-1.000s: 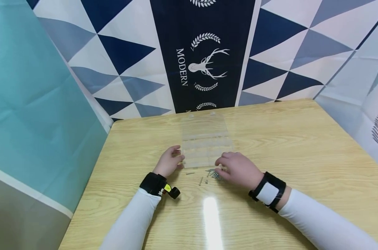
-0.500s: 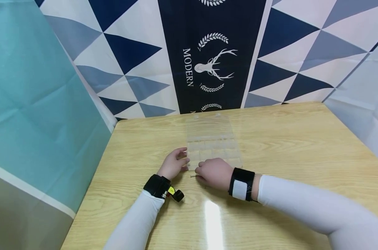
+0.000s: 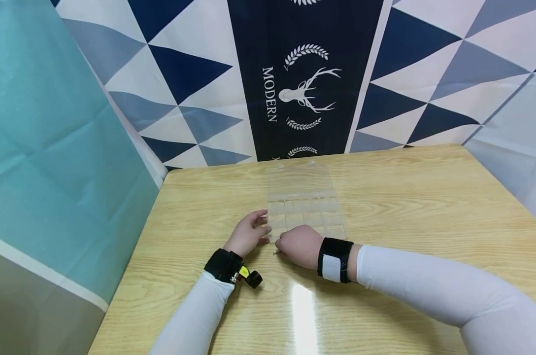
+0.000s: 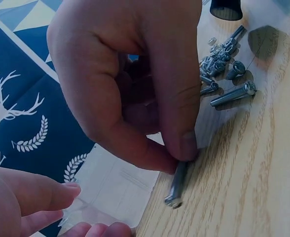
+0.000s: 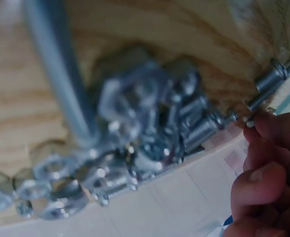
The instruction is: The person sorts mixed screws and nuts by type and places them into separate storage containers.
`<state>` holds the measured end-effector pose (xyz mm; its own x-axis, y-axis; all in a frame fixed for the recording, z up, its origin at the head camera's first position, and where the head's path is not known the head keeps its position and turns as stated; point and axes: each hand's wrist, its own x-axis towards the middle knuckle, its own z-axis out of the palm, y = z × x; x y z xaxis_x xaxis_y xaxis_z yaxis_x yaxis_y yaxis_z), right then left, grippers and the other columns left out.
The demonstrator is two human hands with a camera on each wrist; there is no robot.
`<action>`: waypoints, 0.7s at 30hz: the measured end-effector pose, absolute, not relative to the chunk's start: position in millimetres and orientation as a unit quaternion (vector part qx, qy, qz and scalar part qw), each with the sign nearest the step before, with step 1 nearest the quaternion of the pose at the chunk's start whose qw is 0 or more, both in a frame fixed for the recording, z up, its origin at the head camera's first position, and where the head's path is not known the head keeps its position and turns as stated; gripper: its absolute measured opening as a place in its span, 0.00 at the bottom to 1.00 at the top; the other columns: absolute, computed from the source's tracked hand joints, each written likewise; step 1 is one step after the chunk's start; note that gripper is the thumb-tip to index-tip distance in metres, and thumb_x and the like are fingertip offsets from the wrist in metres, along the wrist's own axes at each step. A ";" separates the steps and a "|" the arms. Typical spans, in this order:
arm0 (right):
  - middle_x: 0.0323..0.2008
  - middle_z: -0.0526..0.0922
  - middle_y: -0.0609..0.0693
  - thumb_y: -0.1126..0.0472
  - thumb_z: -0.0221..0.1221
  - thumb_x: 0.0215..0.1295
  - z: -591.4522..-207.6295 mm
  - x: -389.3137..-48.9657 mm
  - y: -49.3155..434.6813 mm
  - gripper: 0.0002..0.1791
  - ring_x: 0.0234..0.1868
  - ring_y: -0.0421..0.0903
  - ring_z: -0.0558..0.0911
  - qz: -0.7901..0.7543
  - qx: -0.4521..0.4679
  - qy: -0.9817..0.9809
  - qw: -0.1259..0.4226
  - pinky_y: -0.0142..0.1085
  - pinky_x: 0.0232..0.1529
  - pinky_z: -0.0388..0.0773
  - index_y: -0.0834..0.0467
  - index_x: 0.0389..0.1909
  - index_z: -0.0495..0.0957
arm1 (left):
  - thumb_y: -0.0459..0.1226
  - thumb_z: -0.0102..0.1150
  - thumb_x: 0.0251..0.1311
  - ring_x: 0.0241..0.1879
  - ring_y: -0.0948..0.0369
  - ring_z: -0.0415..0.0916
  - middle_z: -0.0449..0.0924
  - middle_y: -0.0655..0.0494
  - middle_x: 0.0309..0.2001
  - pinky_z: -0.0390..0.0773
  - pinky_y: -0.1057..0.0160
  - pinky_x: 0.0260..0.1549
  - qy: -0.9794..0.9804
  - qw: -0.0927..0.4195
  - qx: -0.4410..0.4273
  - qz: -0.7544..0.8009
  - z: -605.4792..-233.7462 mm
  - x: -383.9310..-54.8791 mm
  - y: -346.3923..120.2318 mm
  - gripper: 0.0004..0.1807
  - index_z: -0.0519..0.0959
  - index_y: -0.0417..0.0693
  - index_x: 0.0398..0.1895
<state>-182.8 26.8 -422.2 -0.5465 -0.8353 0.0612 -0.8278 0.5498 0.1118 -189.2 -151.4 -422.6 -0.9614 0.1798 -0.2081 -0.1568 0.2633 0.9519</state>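
Thumb and index finger of my right hand (image 3: 301, 246) pinch a metal screw (image 4: 176, 187), its head end sticking out over the wood. A clear plastic compartment box (image 3: 321, 209) lies behind the hand with its lid (image 3: 300, 181) folded back. My left hand (image 3: 249, 231) rests at the box's left edge, fingers loosely bent and partly hidden in the left wrist view. Several screws and nuts (image 4: 218, 61) lie heaped on the table, mostly hidden by the right hand in the head view. A thicker loose screw (image 4: 233, 95) lies near the heap.
The wooden table (image 3: 410, 197) extends to both sides. A patterned cloth (image 3: 197, 74) hangs behind it, and a teal cloth (image 3: 64, 148) hangs at the left. Each wrist wears a black strap (image 3: 334, 259).
My right hand has moved left from the heap to the screw lying apart near the box's front left corner and pinches it. The left hand stays at the box. The view has shifted slightly.
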 end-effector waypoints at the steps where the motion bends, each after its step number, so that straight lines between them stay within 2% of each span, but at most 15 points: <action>1: 0.19 0.80 0.45 0.58 0.65 0.61 -422.7 -182.5 27.0 0.10 0.18 0.40 0.76 -0.036 0.473 -0.879 0.055 0.36 0.16 0.79 0.53 0.21 0.79 | 0.28 0.54 0.67 0.54 0.49 0.70 0.66 0.36 0.64 0.83 0.50 0.46 0.785 0.139 0.008 0.604 -423.1 -189.3 -151.2 0.29 0.61 0.37 0.71; 6: 0.18 0.78 0.45 0.59 0.64 0.61 -425.8 -181.6 28.0 0.11 0.17 0.41 0.75 -0.027 0.469 -0.881 0.061 0.36 0.15 0.78 0.53 0.20 0.76 | 0.30 0.55 0.67 0.52 0.54 0.72 0.68 0.42 0.62 0.85 0.58 0.41 0.791 0.133 0.009 0.597 -439.0 -196.8 -154.1 0.29 0.63 0.42 0.71; 13: 0.15 0.69 0.42 0.62 0.63 0.57 -415.8 -185.0 37.8 0.18 0.14 0.38 0.66 0.047 0.444 -0.894 0.030 0.32 0.12 0.68 0.49 0.14 0.66 | 0.29 0.55 0.66 0.51 0.52 0.73 0.68 0.39 0.62 0.85 0.57 0.41 0.785 0.132 0.012 0.605 -436.5 -195.4 -156.1 0.29 0.63 0.41 0.70; 16: 0.16 0.71 0.41 0.62 0.62 0.56 -404.3 -191.5 42.6 0.14 0.15 0.37 0.67 0.067 0.424 -0.903 0.034 0.30 0.13 0.68 0.49 0.16 0.70 | 0.29 0.55 0.66 0.51 0.53 0.73 0.68 0.40 0.62 0.85 0.57 0.41 0.785 0.132 0.009 0.605 -437.4 -196.1 -156.3 0.29 0.63 0.42 0.70; 21: 0.21 0.80 0.43 0.61 0.62 0.59 -386.3 -212.1 42.3 0.05 0.18 0.37 0.72 0.081 0.369 -0.925 0.038 0.33 0.16 0.75 0.53 0.25 0.80 | 0.30 0.57 0.66 0.51 0.54 0.73 0.69 0.42 0.62 0.85 0.58 0.41 0.786 0.135 0.003 0.604 -440.4 -199.3 -154.3 0.30 0.63 0.43 0.70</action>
<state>-212.1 42.3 -386.3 -0.7250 -0.6762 0.1311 -0.6887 0.7147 -0.1220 -199.3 -154.3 -440.4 -0.9636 0.1675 -0.2085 -0.1584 0.2706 0.9496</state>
